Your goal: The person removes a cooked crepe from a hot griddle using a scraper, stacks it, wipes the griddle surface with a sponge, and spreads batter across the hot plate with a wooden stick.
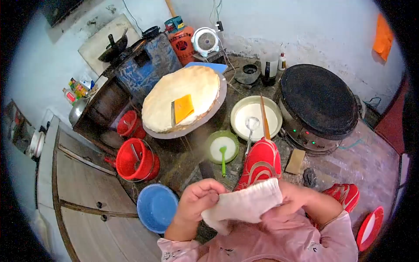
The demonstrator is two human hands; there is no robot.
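A white knitted piece with a ribbed end (248, 203), like a glove or a sock, is stretched between my hands above my lap. My left hand (197, 201) pinches its left end between thumb and fingers. At the ribbed right end, my right hand (286, 201) is closed on it, some fingers hidden behind the fabric. Beyond it is a red shoe (261, 163). A green bowl (236, 153) of white batter with a green spoon (223, 159) stands ahead, beside a larger pale bowl (236, 106) holding batter, a metal ladle (252, 124) and a wooden stick (264, 115).
A round black griddle (318, 102) with lit indicators stands right. Pale flatbreads (174, 91) are stacked on a round board, a yellow-handled scraper (184, 109) on top. Red buckets (150, 168) and a blue basin (157, 207) stand left. Behind are a gas cylinder (183, 46) and fan (205, 41).
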